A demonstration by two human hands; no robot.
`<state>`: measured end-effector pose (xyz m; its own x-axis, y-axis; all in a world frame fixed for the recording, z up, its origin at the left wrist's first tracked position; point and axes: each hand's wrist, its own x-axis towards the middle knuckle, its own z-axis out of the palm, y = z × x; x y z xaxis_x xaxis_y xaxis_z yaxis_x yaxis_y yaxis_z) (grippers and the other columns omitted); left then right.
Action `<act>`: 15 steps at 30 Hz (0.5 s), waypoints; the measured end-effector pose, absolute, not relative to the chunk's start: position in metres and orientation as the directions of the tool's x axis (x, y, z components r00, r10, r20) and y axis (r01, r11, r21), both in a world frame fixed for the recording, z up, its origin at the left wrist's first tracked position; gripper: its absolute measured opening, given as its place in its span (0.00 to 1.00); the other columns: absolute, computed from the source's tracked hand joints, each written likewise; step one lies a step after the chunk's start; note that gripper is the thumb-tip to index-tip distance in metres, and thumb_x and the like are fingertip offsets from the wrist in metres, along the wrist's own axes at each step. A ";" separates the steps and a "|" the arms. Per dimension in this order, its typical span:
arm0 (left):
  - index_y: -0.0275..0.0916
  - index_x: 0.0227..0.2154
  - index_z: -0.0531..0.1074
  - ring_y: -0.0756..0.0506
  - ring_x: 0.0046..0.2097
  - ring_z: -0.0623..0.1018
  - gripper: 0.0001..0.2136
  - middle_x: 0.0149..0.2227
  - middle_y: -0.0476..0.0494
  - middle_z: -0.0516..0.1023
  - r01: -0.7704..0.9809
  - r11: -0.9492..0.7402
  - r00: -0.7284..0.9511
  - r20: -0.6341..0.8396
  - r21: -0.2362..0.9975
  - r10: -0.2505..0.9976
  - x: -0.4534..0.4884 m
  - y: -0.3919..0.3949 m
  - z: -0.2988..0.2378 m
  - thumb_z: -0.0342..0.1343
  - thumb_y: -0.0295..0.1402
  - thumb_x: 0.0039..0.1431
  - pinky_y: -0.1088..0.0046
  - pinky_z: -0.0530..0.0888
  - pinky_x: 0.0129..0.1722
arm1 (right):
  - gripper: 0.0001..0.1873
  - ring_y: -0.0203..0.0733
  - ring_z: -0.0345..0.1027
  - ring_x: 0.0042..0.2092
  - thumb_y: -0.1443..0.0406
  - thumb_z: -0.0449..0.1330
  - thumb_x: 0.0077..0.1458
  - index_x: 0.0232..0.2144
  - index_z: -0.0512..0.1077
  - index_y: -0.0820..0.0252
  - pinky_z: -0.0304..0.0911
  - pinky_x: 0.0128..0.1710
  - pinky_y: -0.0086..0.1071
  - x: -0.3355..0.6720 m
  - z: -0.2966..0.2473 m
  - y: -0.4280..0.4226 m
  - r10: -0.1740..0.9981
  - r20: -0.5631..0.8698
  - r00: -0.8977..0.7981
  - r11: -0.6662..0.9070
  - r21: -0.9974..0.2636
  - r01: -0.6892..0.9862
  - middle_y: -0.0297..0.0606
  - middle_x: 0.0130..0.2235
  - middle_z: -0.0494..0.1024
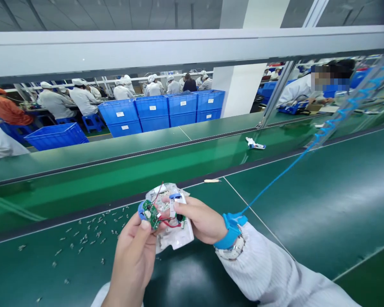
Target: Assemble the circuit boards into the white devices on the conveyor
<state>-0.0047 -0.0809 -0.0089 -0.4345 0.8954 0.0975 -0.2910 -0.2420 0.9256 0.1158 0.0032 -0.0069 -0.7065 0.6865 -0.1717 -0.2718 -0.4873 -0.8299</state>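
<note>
Grips one green board (pixel 151 213) in the left hand (pixel 134 251), thumb and fingers closed on its edge, above the near part of the surface (pixel 307 204). Clasps one white housing (pixel 179 238) in the right hand (pixel 201 219), touching the board. Wears one blue strap (pixel 232 230) at the right wrist, with one cord (pixel 275 179) running up to the right. Open green room to the right, scattered scraps (pixel 83 238) to the left, one stick (pixel 212 181) beyond, well apart.

blue crates (pixel 166 110), metal bits (pixel 83 238), workers (pixel 80 98)
</note>
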 end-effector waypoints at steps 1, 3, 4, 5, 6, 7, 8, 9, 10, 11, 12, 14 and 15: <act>0.43 0.31 0.78 0.52 0.28 0.79 0.11 0.31 0.48 0.82 -0.366 -0.218 -0.415 0.051 0.905 0.908 -0.003 -0.080 -0.008 0.63 0.43 0.49 0.80 0.76 0.32 | 0.26 0.43 0.71 0.41 0.58 0.66 0.42 0.44 0.70 0.62 0.63 0.44 0.38 0.118 -0.008 0.003 0.740 -0.136 -0.659 -0.384 -0.889 -0.248 0.40 0.39 0.77; 0.43 0.28 0.79 0.53 0.26 0.78 0.10 0.28 0.49 0.81 -0.372 -0.201 -0.400 0.039 0.906 0.916 -0.002 -0.078 -0.006 0.65 0.43 0.47 0.81 0.76 0.30 | 0.28 0.44 0.68 0.47 0.63 0.65 0.43 0.49 0.68 0.60 0.61 0.48 0.40 0.122 -0.006 0.002 0.873 0.022 -0.487 -0.074 -0.981 -0.178 0.42 0.46 0.74; 0.43 0.28 0.79 0.53 0.25 0.77 0.10 0.27 0.49 0.81 -0.374 -0.198 -0.393 0.039 0.906 0.919 -0.002 -0.078 -0.006 0.66 0.43 0.46 0.82 0.76 0.28 | 0.25 0.44 0.67 0.48 0.65 0.64 0.44 0.47 0.69 0.59 0.60 0.49 0.40 0.124 -0.003 0.000 0.903 0.144 -0.405 0.097 -0.986 -0.135 0.42 0.47 0.74; 0.43 0.28 0.79 0.53 0.24 0.77 0.11 0.27 0.48 0.81 -0.372 -0.197 -0.384 0.042 0.907 0.922 -0.002 -0.078 -0.006 0.67 0.43 0.44 0.83 0.75 0.27 | 0.19 0.43 0.67 0.47 0.66 0.63 0.45 0.43 0.72 0.59 0.60 0.49 0.39 0.126 0.001 -0.002 0.895 0.266 -0.358 0.247 -0.964 -0.099 0.41 0.45 0.75; 0.42 0.28 0.79 0.53 0.24 0.77 0.12 0.27 0.48 0.81 -0.365 -0.195 -0.373 0.049 0.910 0.927 -0.002 -0.079 -0.007 0.68 0.42 0.42 0.83 0.75 0.26 | 0.12 0.42 0.68 0.44 0.67 0.62 0.46 0.36 0.74 0.59 0.60 0.47 0.38 0.127 0.005 -0.005 0.861 0.361 -0.358 0.358 -0.930 -0.078 0.40 0.40 0.76; 0.42 0.29 0.79 0.52 0.25 0.77 0.13 0.27 0.47 0.81 -0.360 -0.193 -0.358 0.056 0.913 0.932 -0.003 -0.080 -0.009 0.69 0.41 0.41 0.83 0.75 0.25 | 0.05 0.41 0.69 0.41 0.68 0.61 0.46 0.30 0.75 0.59 0.61 0.45 0.36 0.128 0.010 -0.009 0.822 0.416 -0.390 0.423 -0.903 -0.071 0.39 0.35 0.77; 0.42 0.31 0.80 0.51 0.26 0.78 0.13 0.27 0.46 0.81 -0.344 -0.191 -0.346 0.065 0.919 0.936 -0.003 -0.081 -0.010 0.69 0.40 0.40 0.82 0.75 0.26 | 0.02 0.40 0.69 0.37 0.68 0.61 0.46 0.26 0.75 0.60 0.62 0.42 0.34 0.127 0.014 -0.012 0.792 0.429 -0.434 0.444 -0.893 -0.073 0.37 0.31 0.76; 0.42 0.33 0.80 0.50 0.27 0.78 0.14 0.28 0.46 0.81 -0.305 -0.188 -0.342 0.077 0.934 0.937 -0.004 -0.083 -0.011 0.70 0.38 0.40 0.81 0.76 0.27 | 0.02 0.38 0.68 0.34 0.68 0.62 0.46 0.23 0.74 0.60 0.63 0.38 0.32 0.127 0.017 -0.014 0.778 0.414 -0.473 0.433 -0.898 -0.075 0.36 0.28 0.75; 0.43 0.34 0.79 0.49 0.29 0.79 0.14 0.29 0.47 0.81 -0.240 -0.182 -0.347 0.091 0.954 0.933 -0.005 -0.085 -0.012 0.69 0.36 0.41 0.80 0.76 0.29 | 0.02 0.37 0.67 0.32 0.68 0.63 0.45 0.22 0.74 0.60 0.62 0.35 0.31 0.126 0.019 -0.016 0.776 0.385 -0.499 0.404 -0.912 -0.075 0.35 0.26 0.74; 0.44 0.35 0.79 0.49 0.30 0.79 0.13 0.30 0.47 0.81 -0.153 -0.173 -0.360 0.108 0.973 0.927 -0.006 -0.087 -0.013 0.69 0.34 0.42 0.80 0.76 0.30 | 0.03 0.35 0.66 0.30 0.68 0.63 0.45 0.21 0.74 0.61 0.61 0.33 0.30 0.125 0.019 -0.017 0.782 0.355 -0.513 0.372 -0.925 -0.075 0.34 0.25 0.74; 0.45 0.35 0.79 0.49 0.31 0.80 0.13 0.31 0.48 0.81 -0.056 -0.158 -0.375 0.125 0.986 0.918 -0.007 -0.089 -0.013 0.68 0.33 0.43 0.81 0.76 0.31 | 0.04 0.35 0.65 0.29 0.67 0.63 0.44 0.20 0.73 0.61 0.61 0.31 0.29 0.124 0.019 -0.017 0.788 0.337 -0.515 0.348 -0.934 -0.079 0.33 0.24 0.73; 0.45 0.36 0.78 0.49 0.32 0.80 0.12 0.32 0.49 0.81 0.096 -0.127 -0.387 0.155 0.987 0.909 -0.008 -0.091 -0.013 0.67 0.32 0.45 0.82 0.76 0.31 | 0.05 0.34 0.64 0.28 0.67 0.63 0.44 0.19 0.73 0.61 0.60 0.30 0.28 0.123 0.018 -0.015 0.781 0.336 -0.526 0.335 -0.937 -0.102 0.32 0.23 0.72; 0.45 0.36 0.78 0.49 0.32 0.80 0.11 0.32 0.49 0.81 0.119 -0.130 -0.376 0.166 0.984 0.912 -0.008 -0.092 -0.013 0.67 0.33 0.46 0.82 0.76 0.31 | 0.06 0.33 0.64 0.28 0.67 0.63 0.45 0.19 0.73 0.61 0.59 0.30 0.28 0.123 0.017 -0.013 0.765 0.347 -0.542 0.341 -0.933 -0.117 0.32 0.23 0.71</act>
<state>-0.0085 -0.0917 -0.0128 -0.3764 0.9115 0.1656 0.1188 -0.1298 0.9844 0.1226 -0.0133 0.0173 -0.5423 0.7651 0.3473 -0.1168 0.3407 -0.9329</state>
